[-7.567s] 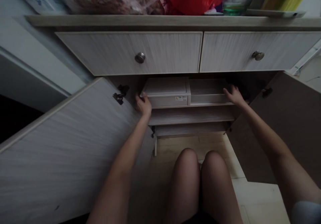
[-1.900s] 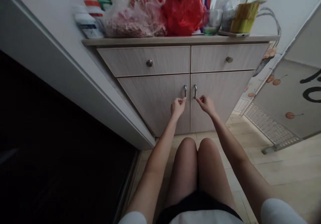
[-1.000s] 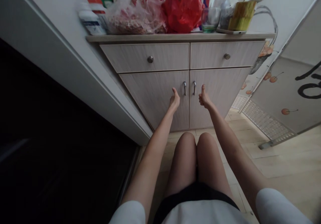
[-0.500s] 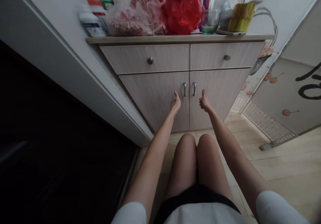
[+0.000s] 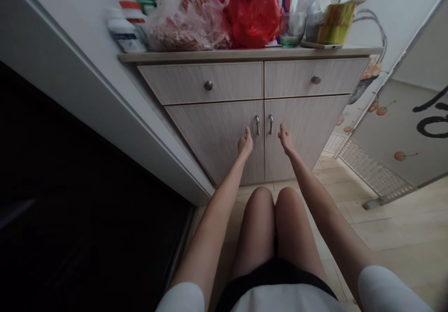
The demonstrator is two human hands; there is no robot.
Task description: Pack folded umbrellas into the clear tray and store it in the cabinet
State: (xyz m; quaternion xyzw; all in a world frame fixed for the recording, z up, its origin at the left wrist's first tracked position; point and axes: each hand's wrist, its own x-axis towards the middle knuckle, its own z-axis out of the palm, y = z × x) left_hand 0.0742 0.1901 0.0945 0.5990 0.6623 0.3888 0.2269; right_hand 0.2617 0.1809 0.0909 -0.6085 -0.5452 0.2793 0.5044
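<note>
A pale wood-grain cabinet (image 5: 213, 135) stands in front of my knees, its two doors and two drawers closed. My left hand (image 5: 245, 144) is before the left door, thumb up and the other fingers curled in. Close to its right is the left metal door handle (image 5: 257, 124), apart from the hand. My right hand (image 5: 286, 140) is held likewise before the right door, thumb raised, fingers folded. The right door handle (image 5: 271, 124) lies just left of that thumb, not gripped. Neither hand shows anything held.
On the cabinet top are white bottles (image 5: 124, 34), a clear plastic bag (image 5: 189, 27), a red bag (image 5: 254, 18), a glass (image 5: 292, 28) and a yellow container (image 5: 336, 25). A dark doorway (image 5: 87, 209) lies left; a panel with printed cherries (image 5: 402, 130) stands right.
My right thumb has shifted slightly left, towards the handle. My left thumb has moved a little to the right. The cabinet doors remain closed.
</note>
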